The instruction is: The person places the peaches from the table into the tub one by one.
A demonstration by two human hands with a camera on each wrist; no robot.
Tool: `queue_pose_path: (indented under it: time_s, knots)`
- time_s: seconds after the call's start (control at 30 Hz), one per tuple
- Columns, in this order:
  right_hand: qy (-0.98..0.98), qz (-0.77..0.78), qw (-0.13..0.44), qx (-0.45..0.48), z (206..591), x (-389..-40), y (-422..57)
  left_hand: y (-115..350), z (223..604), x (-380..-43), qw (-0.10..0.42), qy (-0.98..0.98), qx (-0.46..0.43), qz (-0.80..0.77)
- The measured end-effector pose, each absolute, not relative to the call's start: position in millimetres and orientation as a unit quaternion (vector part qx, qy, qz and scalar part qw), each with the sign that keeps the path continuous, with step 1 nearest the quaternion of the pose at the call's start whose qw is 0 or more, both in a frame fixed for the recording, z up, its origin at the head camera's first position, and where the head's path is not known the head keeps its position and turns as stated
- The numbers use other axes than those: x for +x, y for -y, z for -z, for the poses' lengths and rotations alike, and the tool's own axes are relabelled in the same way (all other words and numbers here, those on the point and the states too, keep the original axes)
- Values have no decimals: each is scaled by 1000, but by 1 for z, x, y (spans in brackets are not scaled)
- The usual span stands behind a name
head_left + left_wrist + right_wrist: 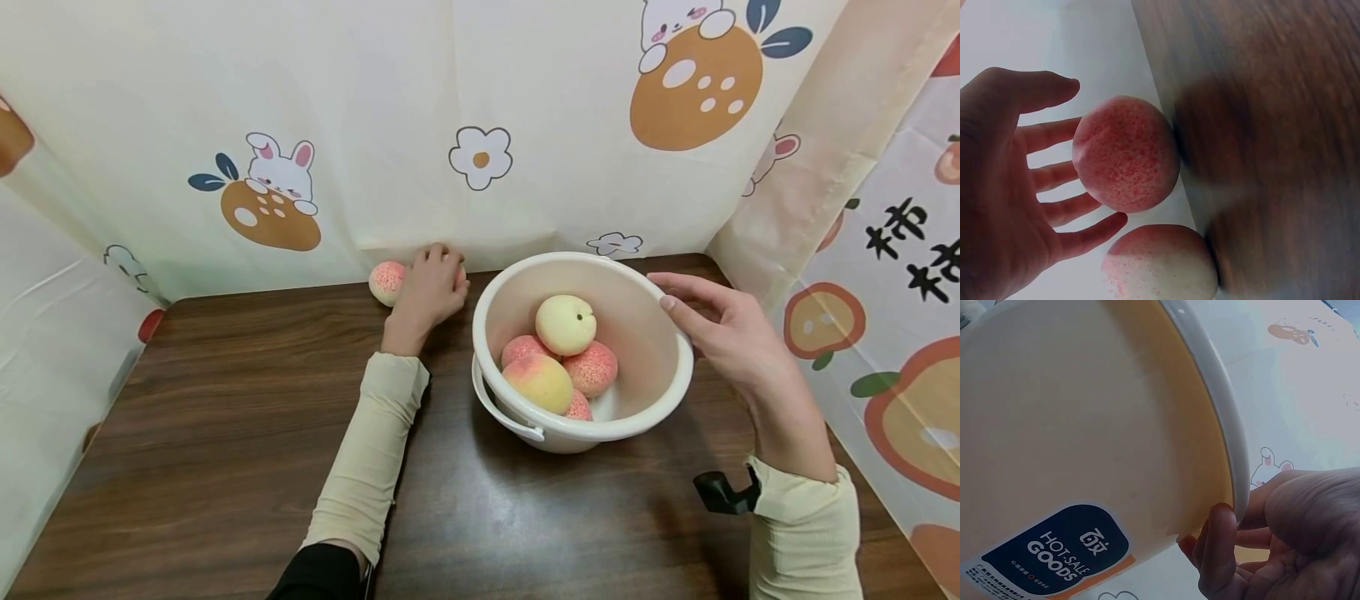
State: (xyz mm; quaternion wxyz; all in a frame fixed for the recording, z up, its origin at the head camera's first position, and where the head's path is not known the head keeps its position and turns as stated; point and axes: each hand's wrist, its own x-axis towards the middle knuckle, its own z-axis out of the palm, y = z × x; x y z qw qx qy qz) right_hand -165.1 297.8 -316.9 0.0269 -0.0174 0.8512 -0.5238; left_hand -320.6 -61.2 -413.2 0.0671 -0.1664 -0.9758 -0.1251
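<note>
At the back of the table my left hand (431, 283) reaches over a pinkish-red peach (1126, 154). In the left wrist view the fingers spread behind that peach, while the thumb stands apart from it. A second, paler peach (387, 283) lies just to the left, against the wall cloth. My right hand (723, 329) grips the right rim of a cream bucket (648, 367), thumb on the rim and fingers curled below its edge. Inside are several peaches, among them a pale yellow one (566, 325) on top and a yellow-pink one (538, 384).
The dark wooden table (225, 433) meets a printed cloth wall (390, 100) at the back, with another printed cloth (862, 275) on the right. The bucket's white handle (504, 411) hangs down its near left side. A black mount (726, 492) sits by the right wrist.
</note>
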Motion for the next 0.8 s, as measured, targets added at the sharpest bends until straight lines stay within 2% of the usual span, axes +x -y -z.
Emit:
queue_pose_path:
  time_s: [0.8]
  knots:
    - [-851, 524, 31, -20, 315, -164, -297, 58, 422, -322, 22, 980, -164, 114]
